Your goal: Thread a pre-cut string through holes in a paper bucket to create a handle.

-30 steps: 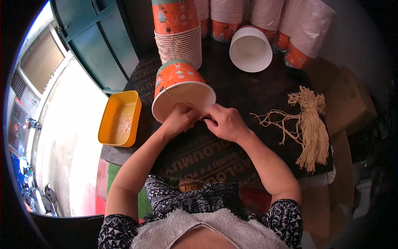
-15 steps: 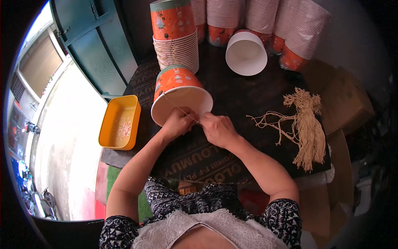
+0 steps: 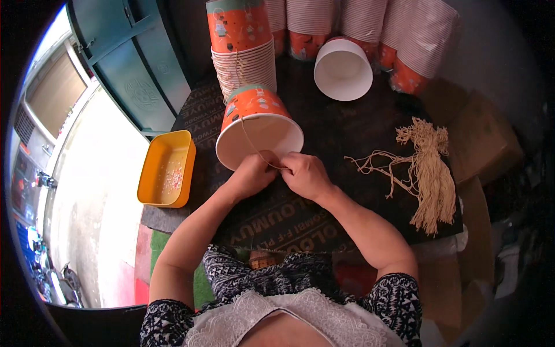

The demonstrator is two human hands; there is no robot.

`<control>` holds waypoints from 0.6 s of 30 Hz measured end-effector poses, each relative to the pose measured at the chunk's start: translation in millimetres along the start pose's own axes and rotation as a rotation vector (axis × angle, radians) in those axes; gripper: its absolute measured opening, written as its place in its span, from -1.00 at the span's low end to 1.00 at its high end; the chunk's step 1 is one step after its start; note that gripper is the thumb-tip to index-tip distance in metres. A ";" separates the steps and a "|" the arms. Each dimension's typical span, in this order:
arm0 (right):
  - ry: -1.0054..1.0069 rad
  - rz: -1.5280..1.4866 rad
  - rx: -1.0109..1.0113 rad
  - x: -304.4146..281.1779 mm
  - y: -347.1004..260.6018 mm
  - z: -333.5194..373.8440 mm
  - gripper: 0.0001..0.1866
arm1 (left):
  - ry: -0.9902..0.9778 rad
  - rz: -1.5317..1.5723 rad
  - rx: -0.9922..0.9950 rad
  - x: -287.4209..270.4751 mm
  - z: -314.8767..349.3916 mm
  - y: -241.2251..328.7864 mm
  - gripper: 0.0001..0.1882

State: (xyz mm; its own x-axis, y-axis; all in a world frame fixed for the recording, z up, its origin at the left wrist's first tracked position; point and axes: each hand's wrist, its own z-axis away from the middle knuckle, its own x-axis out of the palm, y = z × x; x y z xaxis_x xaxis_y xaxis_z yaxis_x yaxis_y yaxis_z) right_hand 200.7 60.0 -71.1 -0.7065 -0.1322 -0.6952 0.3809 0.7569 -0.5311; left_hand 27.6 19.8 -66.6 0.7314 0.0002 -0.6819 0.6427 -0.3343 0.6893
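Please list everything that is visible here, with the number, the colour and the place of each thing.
held bucket: 1, orange, white inside, tilted, at both hands
cord: 1, beige, across the held bucket's mouth
nested stack: 1, orange, pale rims, behind the held bucket
loose bucket: 1, white inside, table's back
wrapped stacks: several, orange and whitish, table's back
yellow tray: 1, table's left, holding small reddish-white bits
cord bundle: 1, beige, table's right
table: 1, black, centre
door: 1, blue-green, back left
cardboard: count unclear, brown, right
motorcycles: count unclear, dark, outside left
clothing: black-white, lower edge
left hand: 1, bare, at the bucket's mouth
right hand: 1, bare, pinching the cord
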 end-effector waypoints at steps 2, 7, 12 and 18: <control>0.034 -0.038 -0.014 -1.6 -2.7 -1.4 -0.90 | -0.004 -0.049 -0.024 0.8 0.4 1.4 -0.83; 0.042 -0.038 -0.082 -7.7 -1.1 -0.7 -0.92 | 0.131 0.055 0.103 -1.8 -0.3 1.0 -0.90; 0.158 -0.211 -0.269 -26.9 -13.3 -1.1 -0.90 | -0.028 0.398 -0.357 -12.6 0.3 7.4 -0.91; 0.406 -0.311 -0.283 -33.5 -16.1 -1.4 -0.91 | 0.016 0.495 -0.387 -9.4 -0.6 8.8 -0.89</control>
State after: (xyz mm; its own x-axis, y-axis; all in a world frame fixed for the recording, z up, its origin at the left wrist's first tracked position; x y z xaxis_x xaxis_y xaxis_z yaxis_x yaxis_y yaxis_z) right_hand 217.3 53.2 -38.6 -0.9530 -0.1621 -0.2560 -0.0160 0.8708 -0.4914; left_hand 26.5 17.4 -54.0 0.9648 -0.0518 -0.2579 0.2610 0.0672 0.9630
